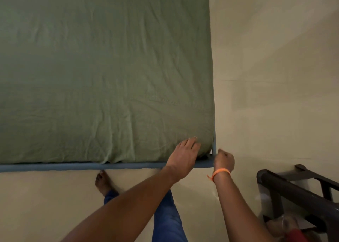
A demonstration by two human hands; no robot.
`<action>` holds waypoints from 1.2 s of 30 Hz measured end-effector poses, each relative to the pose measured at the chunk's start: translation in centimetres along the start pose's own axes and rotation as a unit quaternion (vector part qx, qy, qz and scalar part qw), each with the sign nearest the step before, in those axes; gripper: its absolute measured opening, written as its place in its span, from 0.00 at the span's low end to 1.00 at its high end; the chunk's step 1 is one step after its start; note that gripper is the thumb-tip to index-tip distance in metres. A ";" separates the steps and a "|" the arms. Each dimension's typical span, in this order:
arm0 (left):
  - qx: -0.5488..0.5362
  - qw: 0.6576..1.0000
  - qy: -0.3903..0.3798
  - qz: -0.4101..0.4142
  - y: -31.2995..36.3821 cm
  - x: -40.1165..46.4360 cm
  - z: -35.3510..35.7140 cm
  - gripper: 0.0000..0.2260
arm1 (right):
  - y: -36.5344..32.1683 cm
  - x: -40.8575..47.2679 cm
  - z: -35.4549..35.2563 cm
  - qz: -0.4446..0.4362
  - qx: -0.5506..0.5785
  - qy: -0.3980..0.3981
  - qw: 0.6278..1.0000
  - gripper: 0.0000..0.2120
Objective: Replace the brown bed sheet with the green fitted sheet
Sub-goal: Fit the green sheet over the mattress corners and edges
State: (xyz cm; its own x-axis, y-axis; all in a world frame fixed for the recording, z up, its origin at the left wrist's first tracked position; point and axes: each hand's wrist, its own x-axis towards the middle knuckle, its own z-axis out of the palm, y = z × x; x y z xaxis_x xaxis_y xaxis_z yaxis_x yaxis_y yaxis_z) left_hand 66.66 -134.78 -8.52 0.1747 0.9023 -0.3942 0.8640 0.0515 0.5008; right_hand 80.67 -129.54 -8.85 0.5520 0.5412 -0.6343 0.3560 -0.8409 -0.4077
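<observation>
The green fitted sheet (102,73) covered the whole mattress, a little wrinkled, above a blue bed frame (55,167). My left hand (185,155) lay on its near right corner with fingers straight and slightly spread. My right hand (224,161), with an orange wristband (219,173), was curled just beside that corner; I could not tell if it held anything. Beige floor (275,76) surrounded the bed, and a dark chair (293,190) stood at right.

Fitted sheet on the bed, hands at its 5 o'clock corner

The fitted sheet (102,73) covers the bed; left hand (184,154) rests on it, right hand (224,161) beside, at 3 o'clock.
</observation>
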 end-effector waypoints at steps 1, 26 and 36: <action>-0.014 1.000 0.004 -0.009 -0.6 -1.3 -1.4 0.25 | -0.1 -1.6 -0.2 -0.014 -0.009 -0.012 1.000 0.21; -0.302 0.736 0.376 -0.475 -37.0 -54.2 -23.8 0.08 | -5.6 -55.2 28.4 -0.186 -0.168 -0.400 0.882 0.08; -0.253 0.752 0.331 -0.511 -51.9 -62.2 -29.4 0.10 | -10.3 -66.8 46.2 -0.288 -0.217 -0.399 0.843 0.11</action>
State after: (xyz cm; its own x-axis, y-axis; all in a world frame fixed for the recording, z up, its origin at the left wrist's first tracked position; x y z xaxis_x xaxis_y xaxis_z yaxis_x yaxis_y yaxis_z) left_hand -2.95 -181.02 12.62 -0.8763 0.2875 -0.3866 0.0679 0.8682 0.4916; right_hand 5.30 -157.07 7.43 -0.4284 0.5415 -0.7233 0.7294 -0.2653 -0.6306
